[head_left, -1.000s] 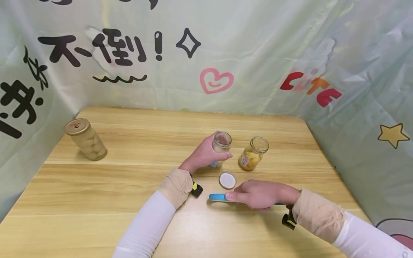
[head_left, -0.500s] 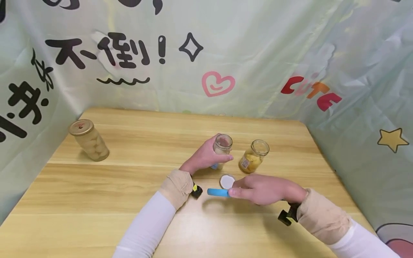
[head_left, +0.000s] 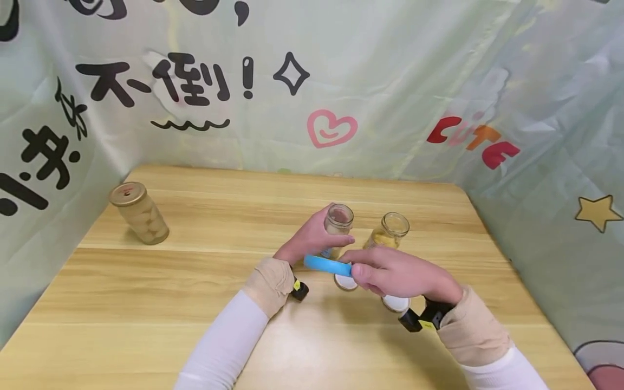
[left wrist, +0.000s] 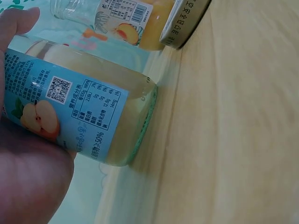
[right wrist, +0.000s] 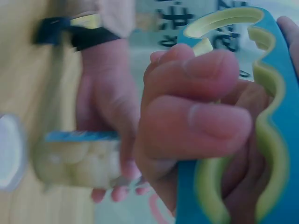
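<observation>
My left hand (head_left: 312, 238) grips an uncapped glass jar (head_left: 339, 223) standing on the table, its fingers and thumb around the side. In the left wrist view the jar carries a blue label (left wrist: 93, 116) with an apple picture, and pale pieces inside show in the right wrist view. My right hand (head_left: 402, 271) holds a blue jar opener (head_left: 326, 265) with a scalloped, light green inner edge (right wrist: 273, 135). Its fingers pass through the opening. The tool is raised above the table, just in front of the held jar. A peach jar (head_left: 386, 238), also uncapped, stands right behind my right hand.
One lid (head_left: 346, 283) lies white side up below the jar opener, partly covered by it. Another lid (head_left: 396, 303) lies under my right wrist. A capped jar (head_left: 146, 219) of pale fruit stands at the far left. A printed cloth (head_left: 390, 81) encloses the table's back and sides.
My right hand has lifted the jar opener from low over the table and moved it up and forward toward the held jar. The second lid has come into view. My left hand keeps its grip.
</observation>
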`<state>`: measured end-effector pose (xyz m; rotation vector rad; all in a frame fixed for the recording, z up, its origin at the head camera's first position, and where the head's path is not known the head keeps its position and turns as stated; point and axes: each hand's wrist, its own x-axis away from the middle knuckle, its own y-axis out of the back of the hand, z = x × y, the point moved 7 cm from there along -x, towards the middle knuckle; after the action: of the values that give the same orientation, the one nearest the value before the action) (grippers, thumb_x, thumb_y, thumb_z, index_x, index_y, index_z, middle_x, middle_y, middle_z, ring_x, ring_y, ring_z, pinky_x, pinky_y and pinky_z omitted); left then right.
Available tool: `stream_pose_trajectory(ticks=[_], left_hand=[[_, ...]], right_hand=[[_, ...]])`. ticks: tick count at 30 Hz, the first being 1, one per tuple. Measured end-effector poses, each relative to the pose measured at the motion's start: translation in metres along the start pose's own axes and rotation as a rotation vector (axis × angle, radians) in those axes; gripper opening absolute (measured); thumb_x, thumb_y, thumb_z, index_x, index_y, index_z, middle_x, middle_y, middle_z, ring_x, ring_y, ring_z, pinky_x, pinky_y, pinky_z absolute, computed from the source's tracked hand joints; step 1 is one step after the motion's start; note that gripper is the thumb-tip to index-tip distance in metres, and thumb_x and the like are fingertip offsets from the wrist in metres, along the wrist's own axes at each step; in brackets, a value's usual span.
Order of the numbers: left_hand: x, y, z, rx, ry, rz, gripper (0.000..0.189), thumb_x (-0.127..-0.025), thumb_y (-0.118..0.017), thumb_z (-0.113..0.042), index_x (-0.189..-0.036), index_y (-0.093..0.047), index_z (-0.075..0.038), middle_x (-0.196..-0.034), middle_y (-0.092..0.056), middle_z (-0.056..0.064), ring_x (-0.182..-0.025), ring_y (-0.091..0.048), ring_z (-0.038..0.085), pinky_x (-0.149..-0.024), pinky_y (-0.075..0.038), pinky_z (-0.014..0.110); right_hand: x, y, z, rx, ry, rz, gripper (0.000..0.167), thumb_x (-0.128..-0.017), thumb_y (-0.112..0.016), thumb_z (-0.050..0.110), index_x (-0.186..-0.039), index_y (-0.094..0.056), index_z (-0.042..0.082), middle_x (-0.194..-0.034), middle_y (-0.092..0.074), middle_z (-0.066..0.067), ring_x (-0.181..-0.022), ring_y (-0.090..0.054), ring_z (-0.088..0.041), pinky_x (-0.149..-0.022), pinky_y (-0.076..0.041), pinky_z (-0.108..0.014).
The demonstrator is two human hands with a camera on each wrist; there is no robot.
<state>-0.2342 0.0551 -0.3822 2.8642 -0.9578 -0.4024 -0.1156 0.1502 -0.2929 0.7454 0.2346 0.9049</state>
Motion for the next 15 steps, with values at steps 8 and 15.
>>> stream_pose_trajectory(ticks=[8, 15], left_hand=[[-0.002, 0.002, -0.002, 0.020, -0.108, 0.017, 0.044, -0.090, -0.077, -0.009, -0.128, -0.055, -0.013, -0.114, -0.067, 0.009, -0.101, -0.062, 0.015, -0.097, -0.051, 0.029], [-0.007, 0.000, -0.005, -0.051, -0.144, 0.020, 0.037, -0.088, -0.080, -0.010, -0.119, -0.060, -0.011, -0.114, -0.064, 0.005, -0.103, -0.057, 0.013, -0.097, -0.049, 0.026]], right_hand=[[-0.002, 0.010, 0.014, -0.050, 0.214, -0.201, 0.058, -0.107, -0.029, 0.059, -0.141, -0.055, 0.019, -0.069, -0.049, 0.001, -0.054, -0.040, 0.004, -0.045, -0.039, -0.020], [-0.012, 0.017, 0.026, -0.107, 0.347, -0.378, 0.064, -0.103, -0.028, 0.067, -0.108, -0.057, 0.011, -0.068, -0.049, -0.006, -0.050, -0.043, -0.014, -0.043, -0.038, -0.021]])
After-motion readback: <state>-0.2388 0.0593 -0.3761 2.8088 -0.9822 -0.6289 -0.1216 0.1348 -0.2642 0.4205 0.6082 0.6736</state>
